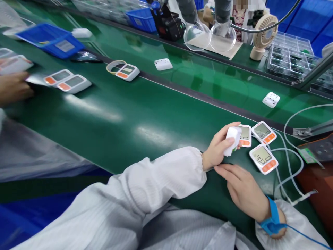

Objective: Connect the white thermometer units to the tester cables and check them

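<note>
Well, right of two paired display units (74,83) I have open green surface (145,111) reaching the dark rail (182,89), then my left hand (216,147), fingers pinching a white device (232,141) beside three crowded monitors (263,159), my right hand (244,189), fingers together near the left cuff (203,173), grip unclear, and looping tubes (304,198).

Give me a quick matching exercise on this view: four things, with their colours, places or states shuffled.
Things:
1. left hand
2. right hand
3. wrist strap
4. fan

Descriptions:
A. beige
B. gripping a white device
C. blue
D. lower in view than the other hand

Pairs: 1-B, 2-D, 3-C, 4-A
</note>
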`<state>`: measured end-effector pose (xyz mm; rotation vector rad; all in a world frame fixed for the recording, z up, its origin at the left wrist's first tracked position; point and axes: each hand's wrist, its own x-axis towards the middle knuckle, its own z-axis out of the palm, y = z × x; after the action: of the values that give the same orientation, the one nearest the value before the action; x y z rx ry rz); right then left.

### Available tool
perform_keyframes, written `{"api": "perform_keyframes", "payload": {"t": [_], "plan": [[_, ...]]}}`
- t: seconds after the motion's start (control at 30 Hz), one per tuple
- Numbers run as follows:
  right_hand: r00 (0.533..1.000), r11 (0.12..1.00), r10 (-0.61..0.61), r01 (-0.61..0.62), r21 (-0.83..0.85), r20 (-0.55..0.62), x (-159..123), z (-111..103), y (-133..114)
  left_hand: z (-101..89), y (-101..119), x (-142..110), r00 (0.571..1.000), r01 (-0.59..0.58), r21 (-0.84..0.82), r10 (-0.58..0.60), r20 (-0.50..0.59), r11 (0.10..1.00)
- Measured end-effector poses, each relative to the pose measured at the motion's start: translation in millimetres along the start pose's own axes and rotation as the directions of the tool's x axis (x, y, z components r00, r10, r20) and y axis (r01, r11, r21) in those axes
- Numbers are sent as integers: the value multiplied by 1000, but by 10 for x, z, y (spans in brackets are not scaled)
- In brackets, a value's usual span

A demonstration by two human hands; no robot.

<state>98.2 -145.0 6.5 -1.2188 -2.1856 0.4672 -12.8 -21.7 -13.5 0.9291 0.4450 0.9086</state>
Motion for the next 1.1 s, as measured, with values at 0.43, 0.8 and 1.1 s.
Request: {"api": "perform_keyframes", "payload": {"t": [0.43, 0.8, 1.1], "plan": [[985, 928, 174, -160, -336, 10, -40, -69, -19, -40, 116, -64, 995, 56, -31, -53, 88, 998], [947, 998, -45, 55, -23, 318, -3, -104, 22, -38, 127, -76, 993, 21, 37, -25, 116, 999], [989, 999, -30, 28, -19, -146, -47, -150, 60, -30, 143, -82, 990, 14, 11, -16, 142, 1000]]}}
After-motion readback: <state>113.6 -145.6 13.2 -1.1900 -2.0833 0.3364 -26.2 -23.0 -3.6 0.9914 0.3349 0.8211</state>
